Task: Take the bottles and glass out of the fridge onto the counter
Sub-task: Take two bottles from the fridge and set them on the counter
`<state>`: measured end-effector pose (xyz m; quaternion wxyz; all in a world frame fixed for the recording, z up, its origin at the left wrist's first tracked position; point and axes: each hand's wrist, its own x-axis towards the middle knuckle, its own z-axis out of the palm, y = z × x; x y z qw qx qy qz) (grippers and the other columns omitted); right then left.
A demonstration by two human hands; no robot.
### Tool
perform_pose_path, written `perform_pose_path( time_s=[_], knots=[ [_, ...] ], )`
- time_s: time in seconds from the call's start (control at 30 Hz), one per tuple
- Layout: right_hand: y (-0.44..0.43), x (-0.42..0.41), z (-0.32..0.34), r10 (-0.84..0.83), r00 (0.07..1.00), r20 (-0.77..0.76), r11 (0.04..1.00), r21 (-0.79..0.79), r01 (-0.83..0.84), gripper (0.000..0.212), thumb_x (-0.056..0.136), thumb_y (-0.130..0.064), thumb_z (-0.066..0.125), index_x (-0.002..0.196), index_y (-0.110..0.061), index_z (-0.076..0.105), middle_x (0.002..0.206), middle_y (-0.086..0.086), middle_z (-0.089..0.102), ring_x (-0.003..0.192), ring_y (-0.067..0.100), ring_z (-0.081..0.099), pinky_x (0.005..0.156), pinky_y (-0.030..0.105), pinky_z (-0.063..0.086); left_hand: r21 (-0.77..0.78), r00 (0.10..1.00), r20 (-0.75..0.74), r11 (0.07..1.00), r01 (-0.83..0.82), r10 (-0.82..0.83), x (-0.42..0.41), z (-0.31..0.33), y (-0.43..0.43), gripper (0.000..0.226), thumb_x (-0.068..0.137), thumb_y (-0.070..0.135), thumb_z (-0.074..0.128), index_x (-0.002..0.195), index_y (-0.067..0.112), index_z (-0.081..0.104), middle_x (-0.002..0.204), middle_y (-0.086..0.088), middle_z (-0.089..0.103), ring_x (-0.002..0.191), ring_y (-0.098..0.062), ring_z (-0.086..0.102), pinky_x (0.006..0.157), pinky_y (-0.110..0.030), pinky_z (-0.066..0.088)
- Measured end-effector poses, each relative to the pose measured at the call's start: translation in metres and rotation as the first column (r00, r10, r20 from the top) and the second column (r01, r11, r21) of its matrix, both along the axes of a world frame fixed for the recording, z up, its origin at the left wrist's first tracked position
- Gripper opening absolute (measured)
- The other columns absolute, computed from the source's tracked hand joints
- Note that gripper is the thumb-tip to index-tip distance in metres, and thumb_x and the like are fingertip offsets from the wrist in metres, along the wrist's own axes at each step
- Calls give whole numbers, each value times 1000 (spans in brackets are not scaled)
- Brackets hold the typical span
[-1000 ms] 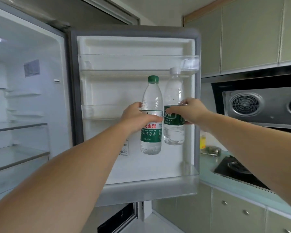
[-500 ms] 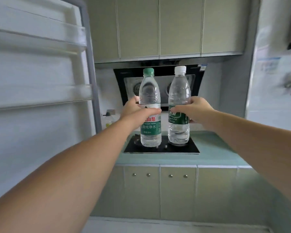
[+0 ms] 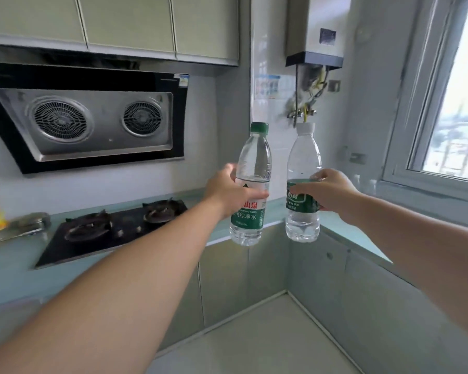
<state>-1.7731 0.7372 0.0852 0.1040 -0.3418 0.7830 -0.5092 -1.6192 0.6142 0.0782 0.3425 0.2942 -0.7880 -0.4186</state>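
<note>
Head view: our left hand (image 3: pixel 229 191) has its grip closed around the middle of the green-capped bottle (image 3: pixel 250 190), and our right hand (image 3: pixel 328 191) has its grip closed around the label of the white-capped bottle (image 3: pixel 303 190). Both bottles are upright, side by side and apart, held in the air. Below and beyond them runs the counter (image 3: pixel 343 230), cornering there. Left of our left grip sits the stove (image 3: pixel 106 230), with the hood (image 3: pixel 87 117) above it.
</note>
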Motion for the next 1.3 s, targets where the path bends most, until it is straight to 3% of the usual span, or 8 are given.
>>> perform_pose_path(
  time_s=[0.2, 0.3, 0.43, 0.73, 0.93, 1.1, 1.3],
  knots=[
    [8, -94, -8, -132, 991, 33, 991, -6, 132, 41, 64, -26, 84, 91, -6, 60, 99, 14, 68, 94, 27, 67, 86, 48, 56, 31, 994, 45, 994, 101, -103, -101, -13, -8, 83, 59, 31, 89, 130, 20, 47, 114, 4, 65, 100, -17, 63, 84, -32, 51],
    [3, -135, -10, -157, 987, 42, 987, -12, 158, 50, 63, -27, 85, 102, -9, 59, 101, 12, 66, 90, 23, 65, 74, 38, 58, 48, 990, 58, 991, 123, -126, -145, -19, -17, 85, 60, 31, 89, 132, 19, 45, 117, 2, 65, 102, -19, 63, 89, -36, 52],
    [2, -180, -20, -178, 982, 61, 984, -22, 179, 39, 64, -25, 86, 86, -16, 55, 95, 8, 66, 89, 24, 66, 81, 41, 58, 33, 989, 84, 992, 118, -120, -196, -23, -25, 88, 58, 32, 90, 132, 21, 44, 114, 1, 63, 102, -22, 62, 93, -40, 51],
    [-6, -246, -15, -244, 969, 41, 969, -17, 245, 33, 67, -24, 85, 80, -17, 55, 87, 5, 65, 87, 23, 65, 82, 42, 57, 46, 973, 81, 976, 212, -215, -276, -26, -47, 78, 63, 30, 88, 129, 22, 47, 103, 5, 61, 83, -11, 58, 61, -19, 40],
    [-47, -280, -31, -284, 957, 61, 959, 13, 284, 32, 68, -21, 84, 83, -16, 56, 84, 3, 64, 79, 16, 63, 75, 34, 55, 45, 957, 127, 965, 259, -262, -320, -42, -94, 90, 59, 34, 89, 135, 21, 43, 117, 0, 63, 101, -20, 62, 84, -31, 49],
    [-97, -312, -41, -360, 928, 97, 932, 6, 361, 31, 69, -19, 83, 81, -18, 54, 87, 5, 65, 84, 20, 64, 76, 36, 56, 75, 944, 129, 952, 296, -304, -353, -56, -152, 79, 60, 32, 89, 126, 23, 48, 109, 3, 63, 98, -18, 61, 82, -30, 48],
    [-155, -352, -55, -415, 900, 132, 909, 31, 415, 48, 66, -20, 85, 104, -10, 59, 95, 7, 67, 89, 22, 66, 75, 36, 57, 136, 937, 133, 942, 306, -324, -387, -68, -223, 72, 64, 32, 87, 123, 22, 47, 102, 6, 58, 93, -16, 58, 78, -28, 44]
  ],
)
